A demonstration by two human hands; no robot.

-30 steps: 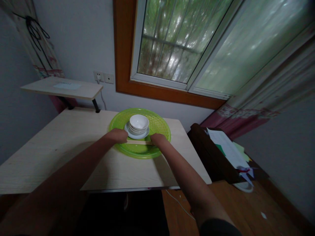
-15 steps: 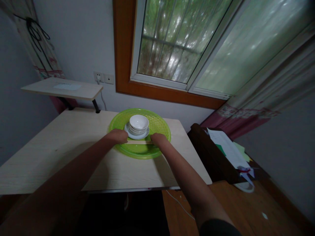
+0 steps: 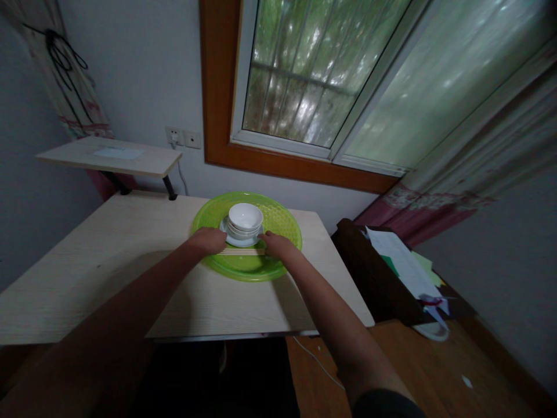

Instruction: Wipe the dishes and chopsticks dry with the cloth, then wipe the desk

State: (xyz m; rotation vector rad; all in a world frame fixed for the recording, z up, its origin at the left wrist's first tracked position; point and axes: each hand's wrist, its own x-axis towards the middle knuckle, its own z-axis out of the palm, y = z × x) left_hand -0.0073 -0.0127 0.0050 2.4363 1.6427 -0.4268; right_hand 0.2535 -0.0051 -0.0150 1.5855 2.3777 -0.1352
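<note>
Several white bowls (image 3: 246, 217) sit stacked on white plates (image 3: 242, 241), all on a round green tray (image 3: 278, 216). Light wooden chopsticks (image 3: 243, 252) lie across the tray just in front of the plates. My left hand (image 3: 209, 240) is at the left side of the plates, above the chopsticks' left end, its fingers mostly hidden behind the back of the hand. On the other side, my right hand (image 3: 277, 245) is by the chopsticks' right end, with its thumb side stretched towards the plate rim and the fingers apart. Contact with the rim is unclear.
The tray rests on a pale wooden desk (image 3: 130, 249) beneath a window. A raised shelf (image 3: 143, 164) with a paper sheet stands at the back left. Right of the desk is a dark brown piece of furniture (image 3: 369, 278) holding papers. A white cable crosses the floor.
My right hand has come off the chopsticks and moved left and up to the plate rim. My left hand has shifted slightly, showing more of the chopsticks' left end. Bowls and tray stay put.
</note>
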